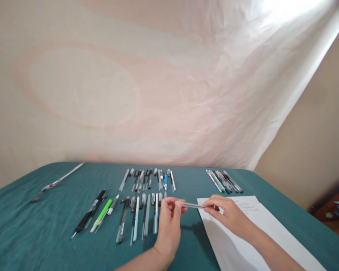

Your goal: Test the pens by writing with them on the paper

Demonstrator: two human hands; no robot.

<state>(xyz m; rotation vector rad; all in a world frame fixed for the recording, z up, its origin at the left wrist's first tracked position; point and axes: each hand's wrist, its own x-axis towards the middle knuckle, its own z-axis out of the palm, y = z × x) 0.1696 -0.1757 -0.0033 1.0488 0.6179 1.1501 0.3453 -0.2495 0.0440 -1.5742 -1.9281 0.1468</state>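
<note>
Above the table, a thin grey translucent pen (192,205) is held level between both hands. My left hand (171,222) pinches its left end with thumb and fingers. The fingers of my right hand (224,214) are closed on its right end, over the sheet of paper (254,226). A dark and whitish piece (219,209) shows at the right hand's fingers; whether it belongs to the pen I cannot tell. Just left of my left hand lies a row of disassembled pens (147,214), with barrels, caps and thin refills side by side.
Farther back sits another row of pen parts (147,178), including a blue pen (165,181). A bundle of pens (224,181) lies at the back right. On the left are a green pen (102,214), a black pen (90,210) and a long thin rod (62,178) on the green tablecloth (39,229).
</note>
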